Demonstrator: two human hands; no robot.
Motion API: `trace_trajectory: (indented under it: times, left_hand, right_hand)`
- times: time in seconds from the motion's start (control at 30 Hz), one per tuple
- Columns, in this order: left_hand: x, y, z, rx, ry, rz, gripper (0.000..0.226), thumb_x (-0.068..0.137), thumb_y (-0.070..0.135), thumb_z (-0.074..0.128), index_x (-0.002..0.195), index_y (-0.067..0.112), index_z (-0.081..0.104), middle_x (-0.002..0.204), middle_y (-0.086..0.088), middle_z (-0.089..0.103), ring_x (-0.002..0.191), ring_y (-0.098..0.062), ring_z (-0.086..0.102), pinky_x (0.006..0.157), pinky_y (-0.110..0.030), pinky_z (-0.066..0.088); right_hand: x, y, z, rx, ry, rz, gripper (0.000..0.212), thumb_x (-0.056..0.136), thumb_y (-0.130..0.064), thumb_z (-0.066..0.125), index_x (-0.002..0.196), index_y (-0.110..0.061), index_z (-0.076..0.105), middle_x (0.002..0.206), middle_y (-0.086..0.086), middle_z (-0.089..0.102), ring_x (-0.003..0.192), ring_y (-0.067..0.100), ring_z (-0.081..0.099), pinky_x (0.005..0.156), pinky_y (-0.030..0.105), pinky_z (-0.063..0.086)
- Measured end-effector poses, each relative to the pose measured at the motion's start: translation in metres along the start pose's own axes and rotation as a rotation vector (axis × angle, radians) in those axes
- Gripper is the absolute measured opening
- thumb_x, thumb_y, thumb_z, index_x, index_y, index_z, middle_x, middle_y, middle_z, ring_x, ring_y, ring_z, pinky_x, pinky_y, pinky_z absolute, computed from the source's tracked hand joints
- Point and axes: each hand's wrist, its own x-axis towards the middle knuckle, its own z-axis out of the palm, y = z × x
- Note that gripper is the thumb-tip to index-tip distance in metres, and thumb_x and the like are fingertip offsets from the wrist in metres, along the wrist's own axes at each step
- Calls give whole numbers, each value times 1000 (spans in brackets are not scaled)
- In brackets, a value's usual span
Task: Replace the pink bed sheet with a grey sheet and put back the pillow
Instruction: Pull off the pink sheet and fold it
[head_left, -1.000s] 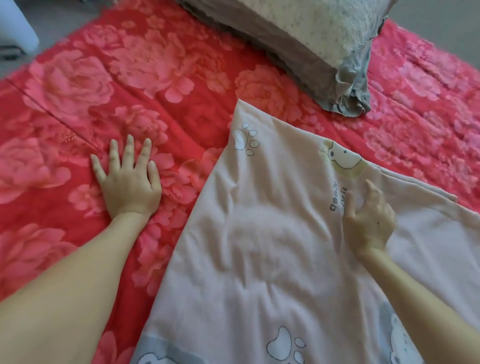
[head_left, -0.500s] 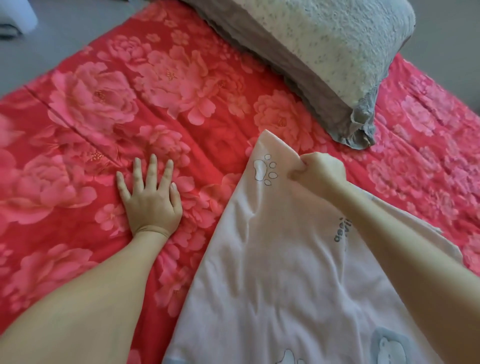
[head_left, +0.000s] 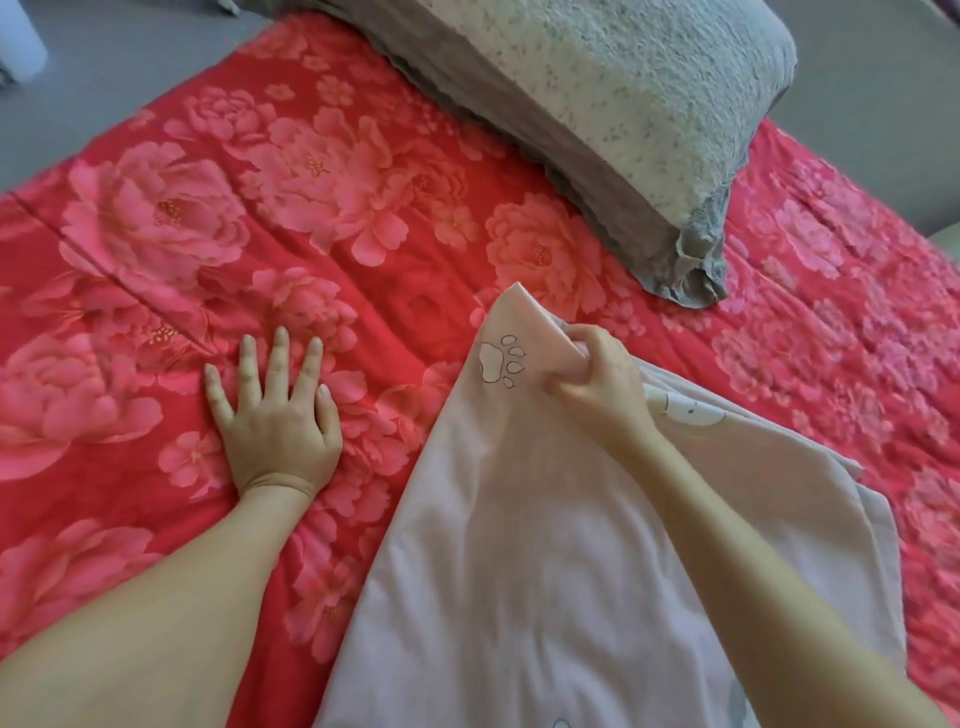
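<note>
Pale grey sheet (head_left: 519, 545), printed with a paw mark (head_left: 501, 358), is gripped at its top corner by the right hand (head_left: 597, 387), whose fingers (head_left: 589, 340) are curled tight on the bunched cloth. The left hand (head_left: 275, 421) lies flat beside it, fingers (head_left: 280, 358) straight and spread, pressing on the pink bed sheet (head_left: 363, 208) with its big flowers. The grey sheet covers the near right part of that bed sheet. Beyond both hands the pillow (head_left: 623, 104) rests at the far end, apart from the held corner.
</note>
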Motion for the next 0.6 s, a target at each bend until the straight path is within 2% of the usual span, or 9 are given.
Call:
trace_trajectory:
  times: [0.07,0.13,0.23,0.3,0.37,0.43,0.5,0.6]
  left_hand:
    - [0,0,0,3,2,-1,48,91,30,34,134,18,52,144,-12,44,137,-37,31,111,-58,10]
    - [0,0,1,7,7,1,48,91,30,34,134,17,52,145,-12,44,137,-37,31,111,-58,10]
    - [0,0,1,13,9,2,48,91,29,34,134,17,52,144,-13,44,137,-37,32,111,-58,10]
    - [0,0,1,17,12,4,48,91,29,34,134,17,53,144,-12,44,137,-37,32,111,-57,9]
    - [0,0,1,17,9,3,48,91,30,34,134,17,53,144,-12,44,137,-37,32,112,-57,9]
    - [0,0,0,18,5,0,49,90,30,34,134,18,53,144,-12,44,137,-36,32,112,-57,9]
    - [0,1,0,17,1,0,49,90,30,34,134,18,53,144,-12,44,137,-36,31,112,-58,10]
    - [0,1,-1,16,-3,0,49,90,30,35,134,17,53,144,-12,44,137,-37,31,112,-58,10]
  right_hand:
    - [17,-1,-7,197,-172,100,53,62,-34,70,113,-32,57,110,-7,60,108,19,53,93,40,44]
    - [28,-4,-9,179,-253,125,37,60,-42,68,95,-39,57,99,-7,60,104,21,53,93,45,44]
    - [43,-5,-11,-96,-307,95,19,74,-42,69,81,-31,56,86,-5,57,102,23,48,93,39,33]
    - [48,0,-12,-250,-360,84,22,79,-46,65,84,-25,60,88,-4,61,103,22,49,91,38,24]
    - [52,6,-15,-218,-401,153,31,79,-47,65,92,-19,66,93,0,68,100,22,55,94,36,25]
    - [54,7,-20,-71,-382,222,34,73,-44,72,90,-14,69,90,6,71,91,25,63,98,42,37]
    - [55,-1,-29,86,-310,263,41,62,-44,78,81,-10,69,84,10,72,82,30,67,90,49,49]
    - [49,-20,-52,245,-185,212,31,64,-36,82,73,-10,67,77,6,70,75,26,66,78,43,56]
